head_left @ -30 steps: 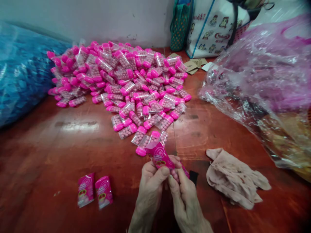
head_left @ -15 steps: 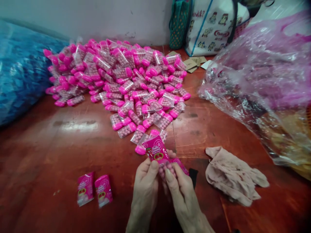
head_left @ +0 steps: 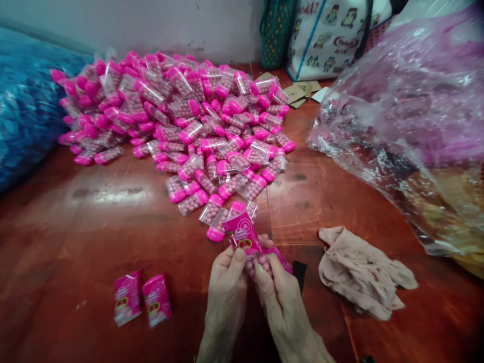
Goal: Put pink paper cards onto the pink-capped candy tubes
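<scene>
Left hand [head_left: 226, 290] and right hand [head_left: 284, 297] both pinching a clear container [head_left: 252, 266] packed with pink balls, glossy magenta printed sleeve [head_left: 241, 231] around its far part, right by the pink-capped heap [head_left: 181, 108]! Shiny reddish-brown floor [head_left: 75, 242], pale wall [head_left: 170, 25] behind.

left hand [head_left: 227, 287] + right hand [head_left: 283, 292] both gripping one partly wrapped container [head_left: 245, 237]. pile of pink-capped containers [head_left: 189, 108] ahead, two wrapped packs [head_left: 127, 297] left, crumpled cloth [head_left: 363, 272] right.
</scene>
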A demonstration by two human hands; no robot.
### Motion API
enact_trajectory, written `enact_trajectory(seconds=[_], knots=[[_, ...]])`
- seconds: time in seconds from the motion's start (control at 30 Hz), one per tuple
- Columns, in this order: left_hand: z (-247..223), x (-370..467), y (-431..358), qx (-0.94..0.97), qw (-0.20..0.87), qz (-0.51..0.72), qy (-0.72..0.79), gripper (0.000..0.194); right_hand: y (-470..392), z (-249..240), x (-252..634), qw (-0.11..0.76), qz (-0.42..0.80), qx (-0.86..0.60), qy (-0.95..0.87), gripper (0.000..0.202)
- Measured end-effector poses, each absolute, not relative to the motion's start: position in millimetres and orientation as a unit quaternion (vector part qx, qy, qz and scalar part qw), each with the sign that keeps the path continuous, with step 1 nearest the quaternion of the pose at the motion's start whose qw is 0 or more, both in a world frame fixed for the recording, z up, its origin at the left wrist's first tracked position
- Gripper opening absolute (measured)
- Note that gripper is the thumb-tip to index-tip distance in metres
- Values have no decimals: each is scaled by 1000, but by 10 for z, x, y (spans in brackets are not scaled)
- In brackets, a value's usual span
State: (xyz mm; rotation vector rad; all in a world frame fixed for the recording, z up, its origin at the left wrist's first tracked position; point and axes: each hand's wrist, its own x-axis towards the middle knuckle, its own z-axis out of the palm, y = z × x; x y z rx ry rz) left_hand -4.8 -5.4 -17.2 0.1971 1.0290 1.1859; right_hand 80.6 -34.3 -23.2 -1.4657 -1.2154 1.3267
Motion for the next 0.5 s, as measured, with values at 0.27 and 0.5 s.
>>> enact_trajectory(seconds=[0.27,0.5], knots=[[-121,44,-116,81,693,520,492,22,-353,-121,777,435,479,-601,-469,29],[-123,-28,8,68,673,529,513,24,-365,-144,788,375,519,-675,-365,35]])
